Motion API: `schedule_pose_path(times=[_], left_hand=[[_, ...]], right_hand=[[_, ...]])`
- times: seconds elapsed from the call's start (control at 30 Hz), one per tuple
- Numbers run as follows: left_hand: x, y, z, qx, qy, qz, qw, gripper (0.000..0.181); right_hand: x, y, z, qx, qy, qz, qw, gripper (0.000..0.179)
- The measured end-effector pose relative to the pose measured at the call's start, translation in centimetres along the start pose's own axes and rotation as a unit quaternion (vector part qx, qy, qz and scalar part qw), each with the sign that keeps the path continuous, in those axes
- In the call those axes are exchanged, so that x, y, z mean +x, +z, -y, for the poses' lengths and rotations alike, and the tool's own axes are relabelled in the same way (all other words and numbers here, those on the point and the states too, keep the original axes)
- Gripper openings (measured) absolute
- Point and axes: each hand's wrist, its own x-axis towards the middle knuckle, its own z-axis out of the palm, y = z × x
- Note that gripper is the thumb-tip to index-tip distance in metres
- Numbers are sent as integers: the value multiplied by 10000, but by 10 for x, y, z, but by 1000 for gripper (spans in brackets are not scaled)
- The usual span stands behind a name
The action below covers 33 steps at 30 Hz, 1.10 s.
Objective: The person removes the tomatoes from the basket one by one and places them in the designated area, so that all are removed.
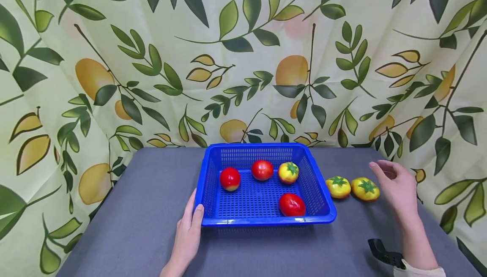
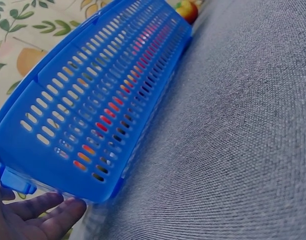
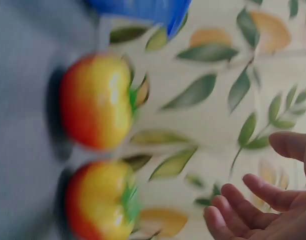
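My left hand (image 1: 187, 234) grips the left end of a blue plastic basket (image 1: 266, 220), thumb near its front corner. In the left wrist view, the fingers (image 2: 63, 215) bend beneath the basket's end. Inside lie three glossy red fruits, one at left (image 1: 230, 179), one at the back (image 1: 262, 170), one at front right (image 1: 292, 204), and a yellow fruit with a green leafy top (image 1: 288, 173). To the right of the basket sit two yellow-red, green-topped fruits (image 1: 337, 187) (image 1: 365, 189). Beside the outer one hovers my right hand (image 1: 399, 188), fingers loosely bent, holding nothing.
A grey cloth (image 1: 125, 226) covers the table. Behind and at both sides hangs a leaf-and-fruit patterned curtain (image 1: 243, 57), close to the basket's back rim. A black strap piece (image 1: 384, 253) juts out from my right wrist.
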Motion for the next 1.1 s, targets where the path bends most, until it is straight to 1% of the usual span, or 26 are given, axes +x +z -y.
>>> schedule_pose_path(times=[0.07, 0.13, 0.2, 0.23, 0.3, 0.37, 0.43, 0.53, 0.57, 0.63, 0.7, 0.8, 0.93, 1.0, 1.1], left_hand=[[1, 0, 0, -10, -3, -9, 10000, 60], [1, 1, 0, 3, 6, -22, 10000, 60], [2, 1, 0, 22, 44, -44, 10000, 59], [2, 1, 0, 24, 62, -54, 10000, 59], [3, 1, 0, 36, 102, -102, 9999, 58], [3, 0, 0, 36, 136, -149, 9998, 57], [3, -1, 0, 36, 141, -168, 9998, 57], [3, -1, 0, 30, 158, -176, 9997, 57], [3, -1, 0, 29, 169, -169, 9997, 57], [3, -1, 0, 13, 191, -178, 9997, 56], [3, 0, 1, 8, 211, -180, 9996, 56], [2, 1, 1, 3, 238, -163, 9996, 56], [1, 0, 2, -2, 270, -197, 9994, 55], [0, 0, 2, -14, 275, -218, 9994, 55], [-1, 0, 1, -40, 236, -168, 9996, 55]], right_hand=[[-10, 6, 14, 125, -182, -157, 9996, 65], [-22, 16, 29, 282, -456, -259, 9982, 59], [-34, 27, 43, 515, -804, -107, 9954, 54], [-40, 35, 49, 611, -992, 71, 9932, 52], [-48, 50, 61, 788, -1402, 615, 9851, 48], [-52, 66, 69, 1009, -1635, 1342, 9722, 45], [-52, 81, 75, 1185, -1735, 1989, 9572, 45], [-48, 102, 78, 1481, -1623, 2709, 9372, 46], [-47, 107, 78, 1528, -1589, 2873, 9321, 47], [-43, 116, 78, 1501, -1550, 3100, 9259, 49], [-41, 122, 77, 1426, -1495, 3259, 9226, 52], [-39, 127, 75, 1261, -1404, 3421, 9205, 56], [-39, 128, 74, 1142, -1168, 3633, 9172, 60], [-40, 128, 73, 1060, -1036, 3700, 9171, 60], [-40, 129, 72, 1010, -853, 3808, 9152, 59]])
